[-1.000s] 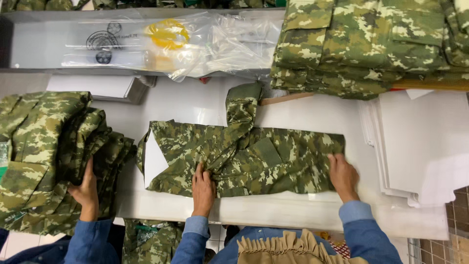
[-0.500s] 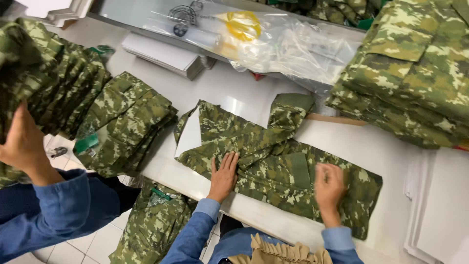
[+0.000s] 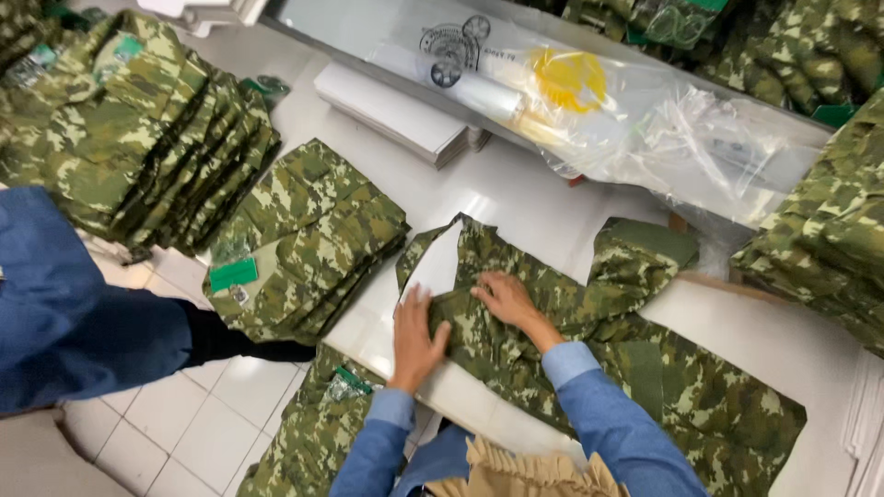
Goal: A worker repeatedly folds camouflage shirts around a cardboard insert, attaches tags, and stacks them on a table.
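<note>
A green camouflage garment (image 3: 645, 368) lies spread flat on the white table (image 3: 516, 193), with a white card insert (image 3: 440, 267) showing at its left end. My left hand (image 3: 416, 336) presses flat on the garment's left edge near the table's front. My right hand (image 3: 505, 299) rests on the cloth just right of it, fingers curled over a fold. Both sleeves are light blue.
A folded camouflage stack (image 3: 308, 239) sits left of the garment, with a bigger pile (image 3: 138, 129) beyond it. Another person's blue sleeve (image 3: 83, 313) reaches in from the left. Clear plastic bags (image 3: 599, 110), white card sheets (image 3: 396, 115) and a further camouflage pile (image 3: 829, 221) lie behind.
My view has swung left and closer. My right hand has moved from the garment's right part to its left end, beside my left hand. The other person's arm has dropped lower at left.
</note>
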